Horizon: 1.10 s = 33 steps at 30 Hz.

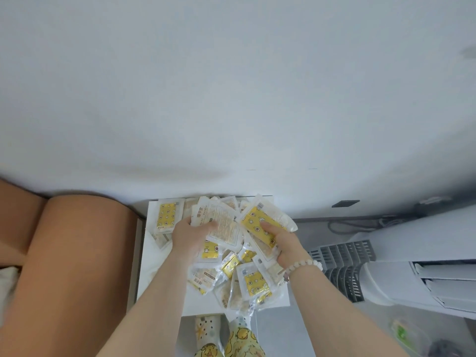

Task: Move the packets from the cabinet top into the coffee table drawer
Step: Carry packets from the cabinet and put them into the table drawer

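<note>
Both hands are down in the heap. The left hand [192,235] has its grip closed on a white packet [223,222] with print on its back, fingers curled round the near edge. The right hand [282,242], bead bracelet [304,266] at the wrist, pinches a yellow packet [260,224] by its lower corner. Around them, from 6 to 12 o'clock, the pile [244,276] covers most of the white cabinet top [146,279]. At 9 o'clock sits a tan sofa [64,266]; at 3 o'clock, a white air conditioner [412,266]. Slippers [208,328] show below.
</note>
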Motion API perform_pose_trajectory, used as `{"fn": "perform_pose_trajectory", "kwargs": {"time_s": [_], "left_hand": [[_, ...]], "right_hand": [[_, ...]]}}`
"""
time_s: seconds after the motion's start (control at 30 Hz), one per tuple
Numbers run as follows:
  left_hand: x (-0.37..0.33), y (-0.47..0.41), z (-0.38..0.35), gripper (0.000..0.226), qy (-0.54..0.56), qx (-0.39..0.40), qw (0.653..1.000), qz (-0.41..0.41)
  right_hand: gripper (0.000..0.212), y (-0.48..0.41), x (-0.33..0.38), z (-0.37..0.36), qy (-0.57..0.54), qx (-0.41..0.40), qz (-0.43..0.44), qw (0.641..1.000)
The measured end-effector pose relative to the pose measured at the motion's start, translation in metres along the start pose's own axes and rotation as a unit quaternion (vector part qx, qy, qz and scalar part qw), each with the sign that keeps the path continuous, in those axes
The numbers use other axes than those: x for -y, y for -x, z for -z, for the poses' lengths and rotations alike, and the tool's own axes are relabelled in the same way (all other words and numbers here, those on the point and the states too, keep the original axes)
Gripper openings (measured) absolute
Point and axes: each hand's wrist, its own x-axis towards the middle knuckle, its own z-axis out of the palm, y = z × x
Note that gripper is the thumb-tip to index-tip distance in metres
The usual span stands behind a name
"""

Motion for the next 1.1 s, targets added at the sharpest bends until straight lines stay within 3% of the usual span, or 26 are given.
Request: {"fn": "perform_pose_trajectory", "kwargs": {"time_s": [0.13,0.27,0.4,0.43,0.53,0.57,0.67,0.8,0.97,1.1], "left_hand": [[-0.026,0.021,0.0,0.015,-0.031,0.027,0.999,-0.029],[-0.047,0.034,-0.002,0.014,-0.064,0.058,0.993,-0.076],[-0.062,0.045,-0.005,0.012,-0.111,0.12,0.982,-0.094],[-0.066,0.049,-0.006,0.013,-0.124,0.138,0.978,-0.097],[-0.075,0.061,-0.013,0.013,-0.157,0.183,0.963,-0.122],[-0.076,0.067,-0.016,0.013,-0.162,0.194,0.958,-0.132],[-0.076,0.089,-0.026,0.011,-0.176,0.231,0.944,-0.155],[-0.067,0.12,-0.049,0.017,-0.214,0.285,0.918,-0.175],[-0.049,0.171,-0.086,0.019,-0.262,0.376,0.867,-0.194],[-0.022,0.213,-0.111,0.019,-0.292,0.443,0.827,-0.188]], "right_hand": [[0.064,0.027,0.018,0.003,-0.002,0.009,0.011,1.0],[0.096,0.034,0.025,0.009,-0.018,0.001,0.041,0.999],[0.108,0.047,0.023,0.024,-0.077,-0.019,0.064,0.995],[0.102,0.061,0.021,0.027,-0.098,-0.027,0.07,0.992],[0.05,0.11,0.011,0.033,-0.149,-0.069,0.084,0.983],[0.045,0.12,0.006,0.036,-0.164,-0.078,0.086,0.98],[0.062,0.146,-0.014,0.05,-0.208,-0.095,0.092,0.969],[0.065,0.186,-0.041,0.08,-0.268,-0.14,0.106,0.947],[0.034,0.246,-0.076,0.114,-0.332,-0.175,0.126,0.918],[0.04,0.279,-0.116,0.145,-0.376,-0.218,0.144,0.889]]}}
